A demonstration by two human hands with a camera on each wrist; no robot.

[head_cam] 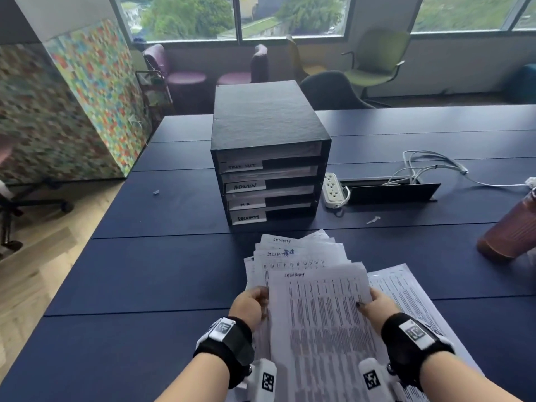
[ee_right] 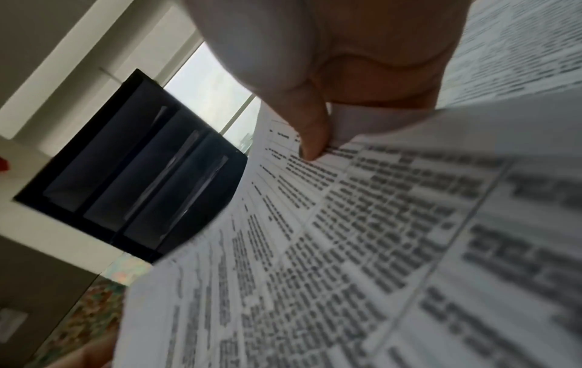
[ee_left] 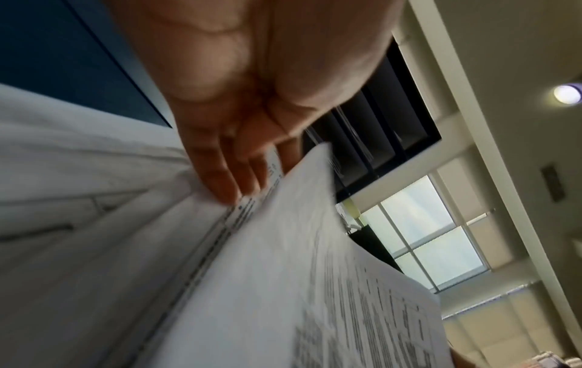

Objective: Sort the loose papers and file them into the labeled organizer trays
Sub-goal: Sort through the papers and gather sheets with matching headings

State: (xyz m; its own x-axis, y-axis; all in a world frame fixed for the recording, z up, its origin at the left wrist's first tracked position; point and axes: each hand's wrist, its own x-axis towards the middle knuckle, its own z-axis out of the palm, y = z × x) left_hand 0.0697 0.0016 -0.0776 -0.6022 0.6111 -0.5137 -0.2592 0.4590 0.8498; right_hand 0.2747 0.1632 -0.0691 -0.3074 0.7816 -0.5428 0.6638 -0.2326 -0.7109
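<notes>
A fanned stack of printed papers (head_cam: 316,303), several marked SECURITY by hand, lies at the near edge of the dark blue table (head_cam: 162,271). My left hand (head_cam: 251,303) grips the stack's left edge, with its fingers (ee_left: 220,184) under the top sheets (ee_left: 283,261). On the right edge my right hand (head_cam: 374,307) pinches the top sheet (ee_right: 346,236), thumb (ee_right: 312,142) on the print. Beyond the papers stands the black organizer (head_cam: 269,132), its four trays labeled; ADMIN (head_cam: 246,186) and SECURITY (head_cam: 248,217) are readable. The organizer (ee_right: 135,169) also shows in the right wrist view.
More printed sheets (head_cam: 406,291) lie under and right of the stack. A white power strip (head_cam: 333,190) and a cable (head_cam: 429,163) sit right of the organizer by an open cable hatch (head_cam: 388,191). A brown bottle (head_cam: 510,230) stands at the right edge. Chairs (head_cam: 374,62) line the windows.
</notes>
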